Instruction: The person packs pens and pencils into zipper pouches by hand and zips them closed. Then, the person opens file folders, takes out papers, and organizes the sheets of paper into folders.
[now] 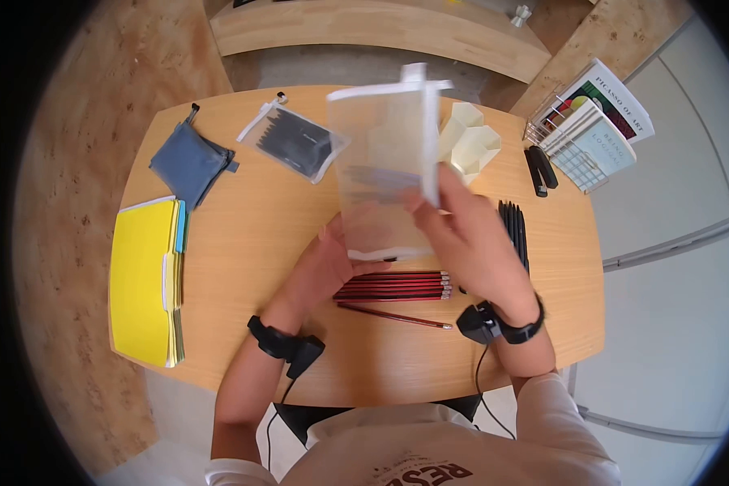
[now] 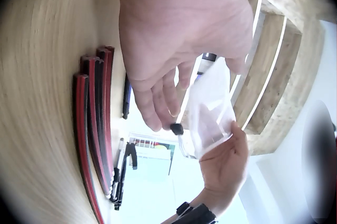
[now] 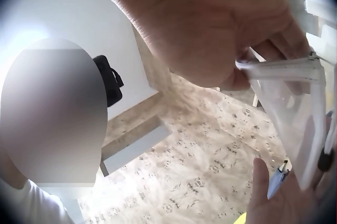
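My right hand (image 1: 478,239) pinches the side edge of a translucent zip pouch (image 1: 384,138) with white trim, raised upright over the table. Blurred bluish-grey long shapes show through its middle. Beneath the pouch's lower end is my left hand (image 1: 320,267), its fingers loosely extended and partly covered by it. In the left wrist view a black zip pull (image 2: 177,129) hangs right at the left fingertips. Several red-and-black pencils (image 1: 397,286) lie in a row below the hands, with one pencil (image 1: 397,314) apart and slanted nearer the body.
Beyond the hands lie a clear pouch of black pens (image 1: 291,139) and cream hexagonal holders (image 1: 470,146). A blue-grey pouch (image 1: 190,166) and yellow folders (image 1: 141,283) are left. Black pens (image 1: 514,231), a stapler (image 1: 540,170) and a wire book rack (image 1: 579,158) occupy the right.
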A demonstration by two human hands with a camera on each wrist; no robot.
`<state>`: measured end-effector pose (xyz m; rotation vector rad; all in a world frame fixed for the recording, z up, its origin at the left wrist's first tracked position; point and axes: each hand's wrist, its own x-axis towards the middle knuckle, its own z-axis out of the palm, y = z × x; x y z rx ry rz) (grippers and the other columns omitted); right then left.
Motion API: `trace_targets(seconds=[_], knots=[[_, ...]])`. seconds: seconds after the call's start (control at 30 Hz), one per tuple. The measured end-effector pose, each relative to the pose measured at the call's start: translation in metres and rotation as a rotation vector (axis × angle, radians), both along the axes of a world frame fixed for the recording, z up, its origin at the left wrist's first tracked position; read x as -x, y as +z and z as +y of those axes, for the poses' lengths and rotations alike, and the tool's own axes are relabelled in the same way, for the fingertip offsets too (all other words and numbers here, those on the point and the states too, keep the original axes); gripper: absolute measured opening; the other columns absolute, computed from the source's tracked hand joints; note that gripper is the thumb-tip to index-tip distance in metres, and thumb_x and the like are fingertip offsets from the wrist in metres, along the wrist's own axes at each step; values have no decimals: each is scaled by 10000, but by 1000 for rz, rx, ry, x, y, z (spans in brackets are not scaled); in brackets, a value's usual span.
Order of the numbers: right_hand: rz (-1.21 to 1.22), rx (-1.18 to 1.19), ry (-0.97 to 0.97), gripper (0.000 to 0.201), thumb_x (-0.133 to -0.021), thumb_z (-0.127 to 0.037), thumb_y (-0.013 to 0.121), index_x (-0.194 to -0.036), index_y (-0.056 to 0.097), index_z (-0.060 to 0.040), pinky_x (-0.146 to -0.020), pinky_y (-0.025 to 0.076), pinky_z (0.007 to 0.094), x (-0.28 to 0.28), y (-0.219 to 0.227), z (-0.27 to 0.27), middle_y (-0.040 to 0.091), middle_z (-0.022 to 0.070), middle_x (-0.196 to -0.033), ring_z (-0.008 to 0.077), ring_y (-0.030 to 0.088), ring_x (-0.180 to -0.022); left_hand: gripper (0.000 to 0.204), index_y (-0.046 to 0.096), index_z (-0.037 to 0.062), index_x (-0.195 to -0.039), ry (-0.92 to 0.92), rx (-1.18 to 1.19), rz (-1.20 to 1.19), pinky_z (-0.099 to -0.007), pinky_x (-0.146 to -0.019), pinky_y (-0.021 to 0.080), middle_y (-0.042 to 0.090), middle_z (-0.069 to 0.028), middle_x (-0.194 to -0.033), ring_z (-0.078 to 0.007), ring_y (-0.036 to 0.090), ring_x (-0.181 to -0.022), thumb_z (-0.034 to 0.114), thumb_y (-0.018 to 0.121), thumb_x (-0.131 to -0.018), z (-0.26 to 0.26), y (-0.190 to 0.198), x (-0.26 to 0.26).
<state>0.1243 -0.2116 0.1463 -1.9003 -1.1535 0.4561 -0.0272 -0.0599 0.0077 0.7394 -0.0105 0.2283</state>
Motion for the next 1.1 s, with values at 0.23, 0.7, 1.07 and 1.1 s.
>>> trace_targets(seconds=[0.23,0.7,1.07,1.1], knots=[[71,-92,196,250,-1013,-129,637,-1225,568,-16,-789,525,337,4,-27,4,670,157,-908,272,636,-811,887,239,157,-1614,12,-308,208,-410,-818,606,526,-114,-1437,-287,646,-1144,711,505,-974,-5,1,-1],[35,314,682,384,-904,-192,741,-1231,585,-65,-945,499,444,10,-33,-8,624,158,-1175,381,601,-1113,992,248,44,-1615,-183,-247,336,-401,-1017,531,505,-163,-1519,-261,547,-1357,810,232,-986,2,-23,16],[-213,-37,573,311,-932,-203,703,-1158,635,0,-849,553,419,-16,10,-38,702,191,-1051,375,688,-959,826,350,6,-1570,75,-271,395,-412,-1106,467,546,-137,-1493,-248,544,-1355,660,223,-1080,-2,-1,11],[-124,-3,474,286,-943,-178,690,-1146,635,17,-855,557,407,-27,19,-48,707,193,-1075,368,696,-961,826,350,6,-1570,82,-263,394,-412,-1106,467,546,-137,-1493,-248,544,-1355,660,223,-1080,2,-7,11]])
